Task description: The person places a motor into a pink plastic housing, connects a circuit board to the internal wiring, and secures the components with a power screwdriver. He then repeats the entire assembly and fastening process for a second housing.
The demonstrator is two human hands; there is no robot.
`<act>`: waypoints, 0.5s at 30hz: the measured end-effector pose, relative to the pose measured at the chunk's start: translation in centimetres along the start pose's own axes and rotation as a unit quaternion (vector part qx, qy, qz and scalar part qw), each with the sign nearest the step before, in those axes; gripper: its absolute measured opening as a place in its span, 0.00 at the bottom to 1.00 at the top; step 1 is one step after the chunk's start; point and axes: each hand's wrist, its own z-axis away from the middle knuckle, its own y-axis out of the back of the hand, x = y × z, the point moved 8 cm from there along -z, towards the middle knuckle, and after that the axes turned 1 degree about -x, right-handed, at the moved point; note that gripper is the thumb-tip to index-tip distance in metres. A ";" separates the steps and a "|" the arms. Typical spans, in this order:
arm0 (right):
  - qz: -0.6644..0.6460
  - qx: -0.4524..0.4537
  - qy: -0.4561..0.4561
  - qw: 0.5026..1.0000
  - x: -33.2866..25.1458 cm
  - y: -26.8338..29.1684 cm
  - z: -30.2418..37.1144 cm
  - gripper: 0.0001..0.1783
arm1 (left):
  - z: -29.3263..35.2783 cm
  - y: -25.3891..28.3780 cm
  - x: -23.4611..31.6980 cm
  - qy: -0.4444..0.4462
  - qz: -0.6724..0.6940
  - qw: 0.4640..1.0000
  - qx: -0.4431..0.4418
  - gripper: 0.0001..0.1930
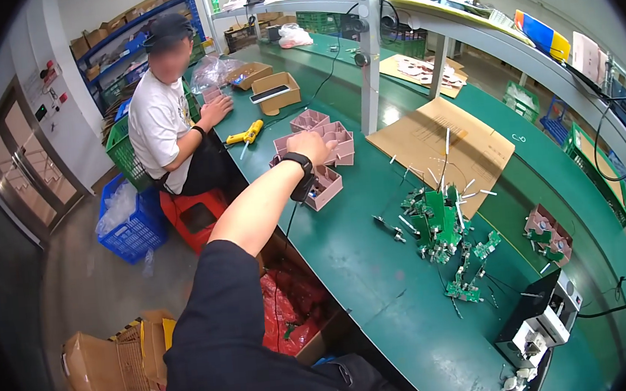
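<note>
I see left hand (pixel 309 147) at pink bins (pixel 344 152), can't tell grip (details too small), glue gun (pixel 246 133) left of bins

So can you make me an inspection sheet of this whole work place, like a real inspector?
Surface: green table, shiny, with marks
Job's things: pink divided boxes grouped at the left hand
Clutter: heaped green circuit boards; brown cardboard sheet; yellow glue gun
Hands: left hand over the boxes, grip unclear; right hand not in view
Cables: black cable at right
Surroundings: seated co-worker; blue crate on the floor
</note>
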 end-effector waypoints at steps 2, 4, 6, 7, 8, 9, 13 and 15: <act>0.058 -0.003 0.042 0.997 -1.8 0.9 1.1 0.17 | -1.3 -0.1 -0.2 -0.008 -0.032 0.999 0.008 0.27; 0.116 -0.006 0.084 0.990 -4.0 1.3 2.1 0.17 | -2.5 -0.8 0.0 -0.016 -0.045 0.999 0.013 0.27; 0.176 -0.022 0.085 0.980 -6.5 0.8 3.8 0.15 | -3.6 -1.4 0.9 -0.030 -0.074 0.996 0.026 0.25; 0.210 -0.037 0.068 0.975 -7.9 0.2 4.8 0.13 | -4.0 -2.0 1.1 -0.037 -0.087 0.995 0.029 0.25; 0.181 0.013 0.141 0.973 -10.7 -0.2 6.2 0.09 | -4.5 -2.5 0.6 -0.042 -0.085 0.995 0.024 0.25; 0.152 0.061 0.213 0.963 -12.9 -1.0 8.0 0.06 | -4.9 -2.5 -0.7 -0.047 -0.065 0.996 0.032 0.24; 0.033 -0.088 0.404 0.910 -18.5 -7.9 14.1 0.05 | -3.2 -0.6 -1.0 -0.064 -0.020 0.997 0.025 0.24; 0.033 -0.112 0.384 0.916 -18.9 -10.0 15.1 0.06 | -3.7 -0.6 -2.4 0.048 -0.068 0.996 -0.008 0.26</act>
